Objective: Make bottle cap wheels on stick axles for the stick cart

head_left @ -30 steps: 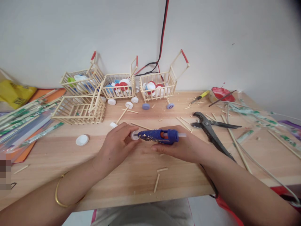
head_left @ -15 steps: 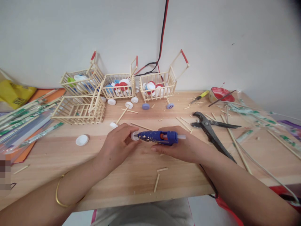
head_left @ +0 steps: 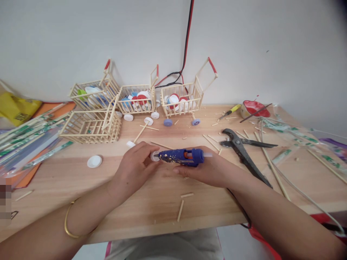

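Note:
My left hand is closed on a small white bottle cap, pinched at its rim. In my right hand is a blue hot glue gun, flecked with pale bits, a translucent glue stick jutting from its back. The gun's nozzle points left and meets the inside of the cap, as far as I can see. Beyond my left fingers lies a stick axle with a white cap wheel at each end. Another white cap rests on the table to the left.
Along the wall stand several small stick carts, among them one with purple wheels and an unfilled one. Right of my hands lie black pliers, a yellow-handled knife and a red-lined bowl. Bagged sticks cover the left side.
The glue gun has shifted very slightly left and tilted a little in my right hand. My left hand with the cap stays almost where it was.

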Tool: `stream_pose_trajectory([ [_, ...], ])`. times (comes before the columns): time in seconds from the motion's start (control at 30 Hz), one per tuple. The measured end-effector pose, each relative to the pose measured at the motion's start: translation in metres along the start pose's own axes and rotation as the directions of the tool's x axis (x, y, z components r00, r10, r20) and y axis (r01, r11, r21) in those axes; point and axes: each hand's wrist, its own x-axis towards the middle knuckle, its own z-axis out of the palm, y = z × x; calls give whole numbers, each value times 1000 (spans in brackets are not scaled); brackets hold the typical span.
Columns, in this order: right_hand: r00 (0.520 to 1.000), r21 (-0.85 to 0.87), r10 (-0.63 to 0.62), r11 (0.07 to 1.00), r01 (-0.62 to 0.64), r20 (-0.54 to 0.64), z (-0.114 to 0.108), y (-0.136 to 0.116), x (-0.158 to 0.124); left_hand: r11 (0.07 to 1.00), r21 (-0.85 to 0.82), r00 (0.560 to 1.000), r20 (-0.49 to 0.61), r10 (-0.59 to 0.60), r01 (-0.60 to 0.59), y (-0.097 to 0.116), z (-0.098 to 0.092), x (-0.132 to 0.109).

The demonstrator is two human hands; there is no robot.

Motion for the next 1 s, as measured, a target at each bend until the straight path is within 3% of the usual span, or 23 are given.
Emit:
stream_pose_trajectory([
  [1.0,1000,-60,-5,998,4,-20,2,4,1,1000,13,1000,-15,9,-9,2,-2,0],
])
